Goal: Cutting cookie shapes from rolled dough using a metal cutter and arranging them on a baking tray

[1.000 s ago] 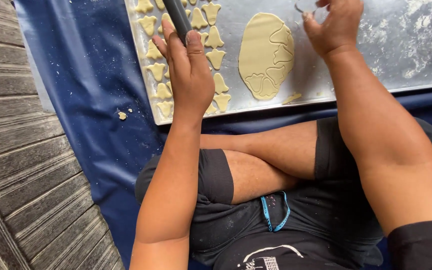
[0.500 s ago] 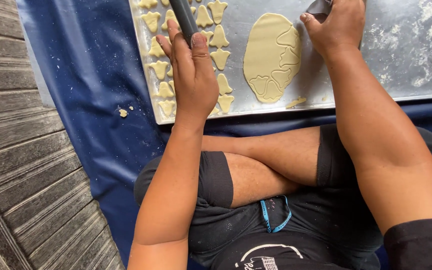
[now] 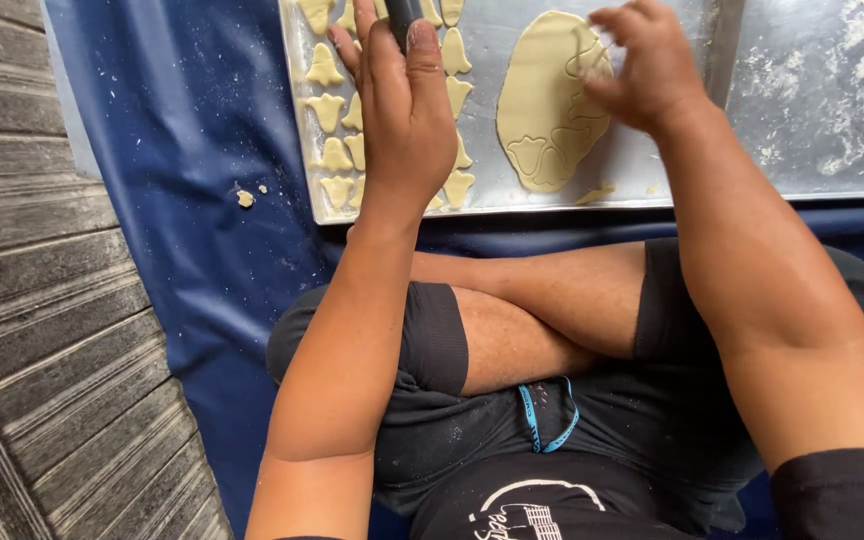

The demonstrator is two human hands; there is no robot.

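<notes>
The rolled dough sheet [image 3: 544, 100] lies flat on the metal tray [image 3: 642, 170], near the middle of its near edge, a pale oval already scored with bell outlines at its lower end. My right hand [image 3: 647, 65] hovers over the sheet's upper right side, fingers curled together as if pinching something small; I cannot tell what sits between the fingertips, since they are blurred and turned away.

My left hand [image 3: 407, 110] is over the left part of the tray, wrapped around a dark cylindrical handle [image 3: 402, 12] that runs off the top of the view. My thumb lies along it and my fingers close round it.

Under and beside that hand, the cut dough shapes [image 3: 327, 110] lie in rows along the tray's left edge and down toward its near left corner, bell forms set close together but mostly apart from one another. A thin dough scrap [image 3: 592, 193] rests by the near edge, just right of the sheet.

The right part of the tray is dusted with flour. The tray sits on a blue sheet [image 3: 182, 200] spread over the ground, with two dough crumbs [image 3: 245, 197] on it just left of the tray. Weathered wooden planks [image 3: 42, 300] border the sheet at the left. My crossed legs [image 3: 542, 310] in dark shorts fold beneath the tray's near edge.
</notes>
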